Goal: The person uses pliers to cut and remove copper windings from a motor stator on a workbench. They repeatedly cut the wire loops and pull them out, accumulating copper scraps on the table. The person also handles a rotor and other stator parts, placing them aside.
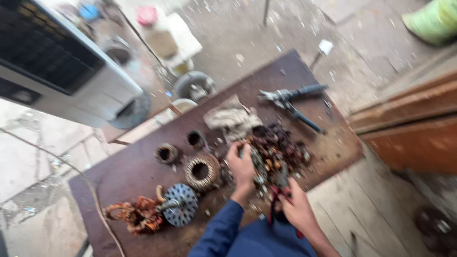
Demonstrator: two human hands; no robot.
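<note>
My left hand [241, 165] grips the edge of a dark tangle of copper wire and motor scrap [278, 150] on a brown board [143, 166]. My right hand [297, 209] holds red-handled pliers [278, 192] whose jaws bite into the near side of the tangle. The picture is blurred, so the exact grip is hard to make out. A blue sleeve covers my left forearm.
A wound stator ring [202, 171], two smaller coils [166, 153], a finned rotor [181, 204] and an orange wire clump [135, 215] lie left of my hands. Blue-handled cutters [290, 100] and a rag [231, 119] sit further back. A grey cooler [52, 62] stands at left.
</note>
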